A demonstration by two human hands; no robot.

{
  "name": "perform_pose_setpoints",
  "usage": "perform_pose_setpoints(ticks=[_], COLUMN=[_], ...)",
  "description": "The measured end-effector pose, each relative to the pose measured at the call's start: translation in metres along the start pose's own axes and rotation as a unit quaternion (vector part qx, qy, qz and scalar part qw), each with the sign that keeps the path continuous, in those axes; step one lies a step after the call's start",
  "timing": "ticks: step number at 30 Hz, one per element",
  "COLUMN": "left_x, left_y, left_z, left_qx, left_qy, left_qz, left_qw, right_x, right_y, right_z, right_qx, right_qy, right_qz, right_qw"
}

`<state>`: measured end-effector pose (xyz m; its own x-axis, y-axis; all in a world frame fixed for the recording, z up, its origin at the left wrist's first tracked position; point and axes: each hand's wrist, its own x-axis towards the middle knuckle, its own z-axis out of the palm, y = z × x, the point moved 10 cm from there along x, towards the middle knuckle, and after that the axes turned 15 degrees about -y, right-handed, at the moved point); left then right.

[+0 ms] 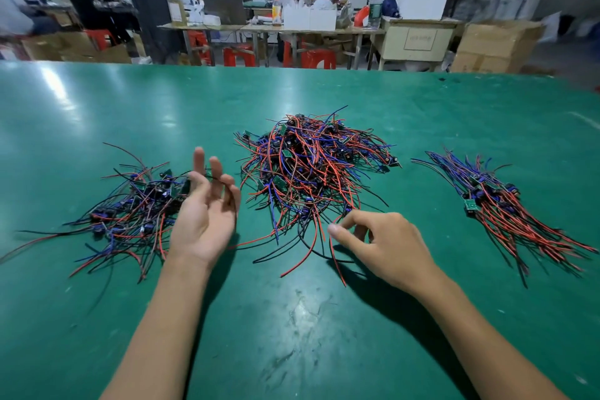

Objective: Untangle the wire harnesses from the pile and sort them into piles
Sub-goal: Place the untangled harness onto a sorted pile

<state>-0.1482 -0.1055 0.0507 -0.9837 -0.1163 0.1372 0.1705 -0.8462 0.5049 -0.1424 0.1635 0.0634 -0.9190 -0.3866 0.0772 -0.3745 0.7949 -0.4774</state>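
Observation:
A big tangled pile of wire harnesses [311, 166], red, blue and black leads with small green boards, lies mid-table. A looser pile [130, 211] lies to its left, and an aligned bundle [506, 208] lies to the right. My left hand [204, 214] hovers palm-up beside the left pile, fingers spread and relaxed, holding nothing. My right hand [386, 240] sits at the near edge of the middle pile, thumb and forefinger curled toward a red lead [334, 256]. Whether they pinch the lead is unclear.
The green table [292, 318] has open surface in front of my arms and behind the piles. Beyond its far edge stand red stools [311, 58], cardboard boxes [493, 45], benches and several seated and standing people.

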Motion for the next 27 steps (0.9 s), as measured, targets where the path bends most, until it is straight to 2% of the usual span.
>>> perform_pose_setpoints(ticks=[2,6,8,10,13,16,19,21,22,24,27], left_x=[0.001,0.001,-0.001,0.001,0.012,0.02,0.01,-0.002,-0.006,-0.009,-0.017], left_y=[0.001,0.035,0.047,0.059,0.081,0.114,0.13,0.117,0.101,0.05,-0.045], left_z=[0.007,0.007,0.0,0.0,0.016,0.026,0.03,0.041,0.054,0.088,0.116], left_qx=[-0.01,-0.022,0.078,0.212,0.366,0.523,0.603,0.621,0.635,0.692,0.739], left_qy=[-0.021,-0.038,0.009,0.049,0.052,0.105,0.189,0.204,0.168,0.018,-0.224], left_qz=[0.003,0.071,0.075,0.071,0.085,0.134,0.176,0.201,0.218,0.22,0.15], left_qw=[1.0,0.997,0.994,0.973,0.925,0.835,0.755,0.73,0.722,0.687,0.617], right_x=[0.0,0.002,0.003,0.003,0.005,0.005,0.001,-0.001,-0.002,-0.004,-0.01], right_y=[0.002,0.0,0.002,0.003,0.004,-0.001,-0.013,-0.018,-0.019,-0.02,-0.018], right_z=[0.01,0.019,0.02,0.021,0.022,0.017,0.001,-0.005,-0.007,-0.011,-0.025], right_qx=[-0.004,-0.006,-0.003,0.006,0.056,0.167,0.212,0.249,0.27,0.296,0.316], right_qy=[-0.031,-0.047,-0.049,-0.052,-0.057,-0.04,0.016,0.04,0.046,0.059,0.107], right_qz=[0.004,-0.003,-0.005,-0.008,-0.013,-0.066,-0.126,-0.148,-0.154,-0.167,-0.184], right_qw=[1.0,0.999,0.999,0.999,0.997,0.983,0.969,0.956,0.949,0.939,0.924])
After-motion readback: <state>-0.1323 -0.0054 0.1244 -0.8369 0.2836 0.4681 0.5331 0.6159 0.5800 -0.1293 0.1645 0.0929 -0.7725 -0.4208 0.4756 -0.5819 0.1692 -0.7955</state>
